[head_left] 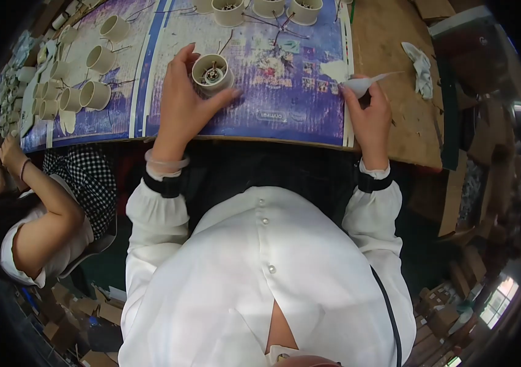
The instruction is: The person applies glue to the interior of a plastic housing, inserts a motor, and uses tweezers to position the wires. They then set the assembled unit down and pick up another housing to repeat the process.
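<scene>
left grip (pixel 184 101) curled round your cup (pixel 214 73) near the desk's (pixel 386 46) front edge | right grip (pixel 370 116) pinching the bottle (pixel 359 84) | squeeze too hard and it might dribble tbh, snag that wire (pixel 226 41) and the cup could tip

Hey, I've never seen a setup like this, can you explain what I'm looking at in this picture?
There's no machine: these are a person's own bare hands, seen from a wide fisheye camera on their head looking down, so edges bend. The left hand curls around a pale cup with small metallic parts inside. The right hand holds a whitish, pointed-tip dispenser. A purple printed sheet covers part of the table, with more cups on it. A crumpled white cloth lies at right. Another person's arm shows at left.
</scene>
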`<state>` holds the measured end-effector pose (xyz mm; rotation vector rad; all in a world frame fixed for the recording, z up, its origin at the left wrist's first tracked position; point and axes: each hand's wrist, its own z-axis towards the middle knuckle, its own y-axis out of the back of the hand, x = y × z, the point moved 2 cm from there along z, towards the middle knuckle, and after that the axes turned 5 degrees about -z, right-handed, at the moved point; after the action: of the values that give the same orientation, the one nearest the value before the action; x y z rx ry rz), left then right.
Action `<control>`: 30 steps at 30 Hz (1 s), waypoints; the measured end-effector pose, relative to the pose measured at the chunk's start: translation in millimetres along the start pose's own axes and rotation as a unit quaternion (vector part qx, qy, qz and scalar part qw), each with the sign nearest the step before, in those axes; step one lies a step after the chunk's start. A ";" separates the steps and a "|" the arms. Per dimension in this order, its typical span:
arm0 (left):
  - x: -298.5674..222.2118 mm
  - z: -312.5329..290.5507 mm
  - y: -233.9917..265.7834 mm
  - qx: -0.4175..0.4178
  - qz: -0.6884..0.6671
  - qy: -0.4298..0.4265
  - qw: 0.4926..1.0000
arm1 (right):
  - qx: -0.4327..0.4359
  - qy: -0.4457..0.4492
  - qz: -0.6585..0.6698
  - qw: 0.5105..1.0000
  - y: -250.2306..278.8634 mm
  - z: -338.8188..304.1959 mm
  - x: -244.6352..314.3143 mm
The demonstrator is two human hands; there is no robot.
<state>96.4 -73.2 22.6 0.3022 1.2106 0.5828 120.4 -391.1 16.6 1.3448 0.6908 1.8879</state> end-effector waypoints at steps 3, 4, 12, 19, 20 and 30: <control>6.6 -0.6 -6.2 0.024 0.056 0.002 0.998 | -0.041 -0.022 -0.008 0.999 -1.6 -4.5 -1.1; 8.5 -1.7 -7.5 0.035 0.083 0.002 0.996 | -0.040 -0.023 -0.007 0.999 3.1 -11.8 2.0; 1.0 -12.3 -7.9 0.045 -0.023 -0.087 0.995 | -0.048 0.160 0.110 0.980 7.4 -39.4 66.7; 3.7 -17.1 -3.4 0.089 -0.203 -0.039 0.974 | 0.042 0.152 0.239 0.958 -33.5 -1.4 117.1; 4.6 -17.4 -0.2 0.078 -0.305 -0.020 0.949 | 0.039 0.143 0.262 0.954 -35.9 1.6 120.0; 15.9 -10.6 6.3 0.158 -0.744 0.234 0.605 | 0.127 0.021 0.400 0.907 -54.7 -22.4 111.2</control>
<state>88.5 -59.9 9.7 -0.6551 1.5986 -1.1234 89.0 -270.0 31.5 1.9668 0.4339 2.5226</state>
